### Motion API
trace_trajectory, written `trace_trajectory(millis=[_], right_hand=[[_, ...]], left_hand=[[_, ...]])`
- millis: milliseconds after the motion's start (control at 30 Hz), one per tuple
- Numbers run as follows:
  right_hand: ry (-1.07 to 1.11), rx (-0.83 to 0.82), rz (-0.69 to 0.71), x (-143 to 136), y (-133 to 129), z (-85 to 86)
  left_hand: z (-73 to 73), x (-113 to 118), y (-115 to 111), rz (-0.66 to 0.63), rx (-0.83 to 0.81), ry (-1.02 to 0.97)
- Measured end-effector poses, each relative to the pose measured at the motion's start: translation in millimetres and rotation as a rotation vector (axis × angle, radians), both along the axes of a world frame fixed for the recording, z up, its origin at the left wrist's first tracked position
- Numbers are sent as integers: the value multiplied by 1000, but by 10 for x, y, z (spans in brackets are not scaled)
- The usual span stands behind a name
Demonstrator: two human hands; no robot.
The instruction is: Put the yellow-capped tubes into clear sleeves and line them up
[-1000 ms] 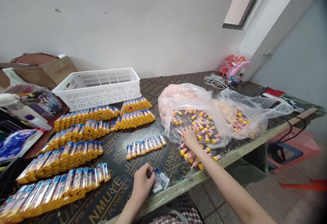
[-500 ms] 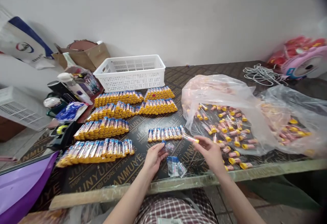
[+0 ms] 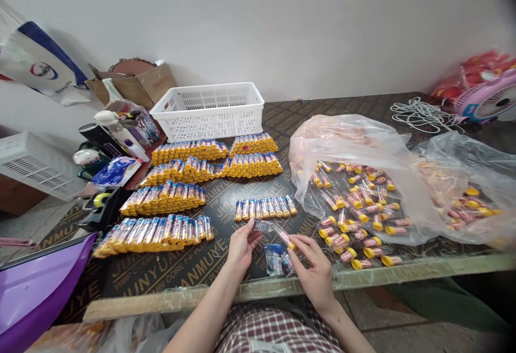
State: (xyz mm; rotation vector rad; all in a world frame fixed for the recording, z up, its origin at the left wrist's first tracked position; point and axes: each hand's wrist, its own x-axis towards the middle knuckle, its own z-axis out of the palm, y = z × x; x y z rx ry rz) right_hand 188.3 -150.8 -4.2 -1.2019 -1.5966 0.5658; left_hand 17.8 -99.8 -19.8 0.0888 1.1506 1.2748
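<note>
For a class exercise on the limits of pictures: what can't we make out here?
All in the head view:
Clear wrapper: partly hidden by the left hand pinching it.
Yellow-capped tube in the right hand: lettering too small to read.
Plastic bag: cloudy film hides its full contents.
Pink fan: cut off by the right edge.

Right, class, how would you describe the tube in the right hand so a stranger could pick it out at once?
Find the dark printed table, then the single short row of blue-and-yellow tubes near its middle. Just below that in view, the right hand holds one yellow-ended tube. Unlike the loose tubes to its right, it is gripped in a hand.
</note>
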Motion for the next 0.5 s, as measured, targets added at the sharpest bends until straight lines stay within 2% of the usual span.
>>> trace_trajectory(millis=[167,333,500], right_hand=[[68,-127,130,-24,1,-63],[69,-134,180,-16,16,-135],[-54,-53,190,10,92,-142]], left_hand=[[18,56,-52,-68,166,83],[147,75,-100,-184,224,87],[288,76,-196,-442,255,85]])
